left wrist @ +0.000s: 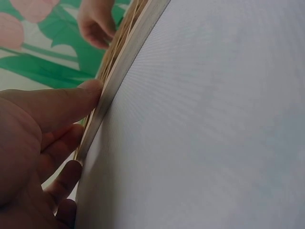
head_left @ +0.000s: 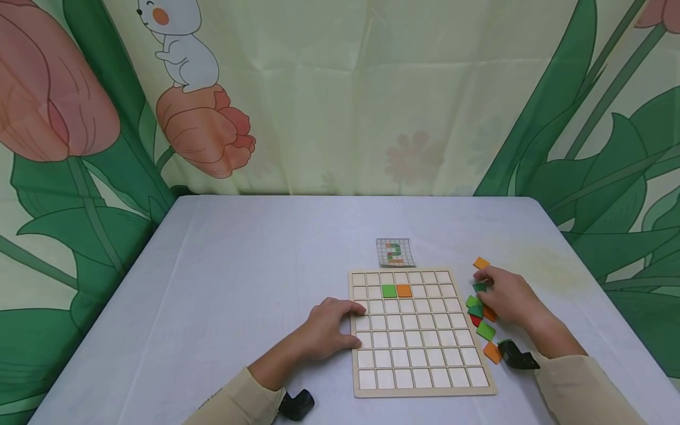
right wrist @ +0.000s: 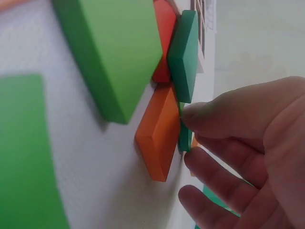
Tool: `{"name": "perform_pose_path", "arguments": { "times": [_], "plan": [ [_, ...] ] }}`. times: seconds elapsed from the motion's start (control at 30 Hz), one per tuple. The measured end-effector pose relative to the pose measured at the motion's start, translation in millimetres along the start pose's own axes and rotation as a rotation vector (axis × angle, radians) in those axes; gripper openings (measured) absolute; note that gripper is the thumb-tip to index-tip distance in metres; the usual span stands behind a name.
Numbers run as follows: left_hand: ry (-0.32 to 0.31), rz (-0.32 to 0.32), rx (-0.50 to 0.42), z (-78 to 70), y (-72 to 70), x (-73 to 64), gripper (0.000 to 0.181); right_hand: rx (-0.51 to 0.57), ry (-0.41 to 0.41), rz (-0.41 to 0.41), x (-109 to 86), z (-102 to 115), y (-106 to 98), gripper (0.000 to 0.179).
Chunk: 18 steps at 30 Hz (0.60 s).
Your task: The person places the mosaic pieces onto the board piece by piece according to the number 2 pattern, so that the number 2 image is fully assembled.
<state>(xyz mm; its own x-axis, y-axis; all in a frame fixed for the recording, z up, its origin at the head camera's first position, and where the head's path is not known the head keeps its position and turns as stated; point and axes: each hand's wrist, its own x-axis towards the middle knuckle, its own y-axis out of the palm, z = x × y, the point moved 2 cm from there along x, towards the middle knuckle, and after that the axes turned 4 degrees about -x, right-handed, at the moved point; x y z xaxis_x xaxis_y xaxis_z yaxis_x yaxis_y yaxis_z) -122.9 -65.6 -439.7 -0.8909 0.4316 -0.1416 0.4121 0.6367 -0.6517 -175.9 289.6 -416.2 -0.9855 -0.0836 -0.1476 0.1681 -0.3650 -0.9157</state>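
Observation:
A wooden grid board (head_left: pixel 423 391) lies on the table with a light green tile (head_left: pixel 389 291) and an orange tile (head_left: pixel 404 290) side by side in its second row. My left hand (head_left: pixel 328 330) rests on the board's left edge, thumb and index finger spread apart along it. Beyond the board's right edge, my right hand (head_left: pixel 504 293) hovers at the loose tiles, its fingers loosely bent. Its thumb and fingertips are close by a dark green tile (head_left: pixel 480 287); contact is unclear. Just past the fingertips lies another orange tile (head_left: pixel 481 263).
Several loose tiles lie along the board's right side, among them a light green tile (head_left: pixel 486 330), a red tile (head_left: pixel 475 320) and an orange tile (head_left: pixel 492 352). A small pattern card (head_left: pixel 395 252) lies behind the board. A printed curtain (head_left: pixel 340 118) hangs behind the table.

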Motion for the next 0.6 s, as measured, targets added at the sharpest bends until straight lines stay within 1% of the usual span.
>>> {"name": "perform_pose_path", "arguments": {
  "times": [0.23,0.33,0.47,0.6],
  "plan": [
    [0.01,-0.001,-0.005,0.2,-0.4,-0.7,0.052,0.009,0.012,-0.026,0.0,-1.9,-1.8,0.044],
    [0.013,0.0,-0.008,0.1,-0.6,-1.1,0.052,0.003,0.027,-0.035,-0.7,-3.3,-2.9,0.043],
    [0.012,0.001,-0.011,0.3,-0.7,-1.0,0.051,0.003,0.048,-0.019,-2.2,-4.3,-4.5,0.04],
    [0.014,0.002,-0.011,0.8,-0.6,-0.6,0.052,-0.006,0.053,-0.006,-2.0,-4.0,-4.7,0.037]
  ]
}}
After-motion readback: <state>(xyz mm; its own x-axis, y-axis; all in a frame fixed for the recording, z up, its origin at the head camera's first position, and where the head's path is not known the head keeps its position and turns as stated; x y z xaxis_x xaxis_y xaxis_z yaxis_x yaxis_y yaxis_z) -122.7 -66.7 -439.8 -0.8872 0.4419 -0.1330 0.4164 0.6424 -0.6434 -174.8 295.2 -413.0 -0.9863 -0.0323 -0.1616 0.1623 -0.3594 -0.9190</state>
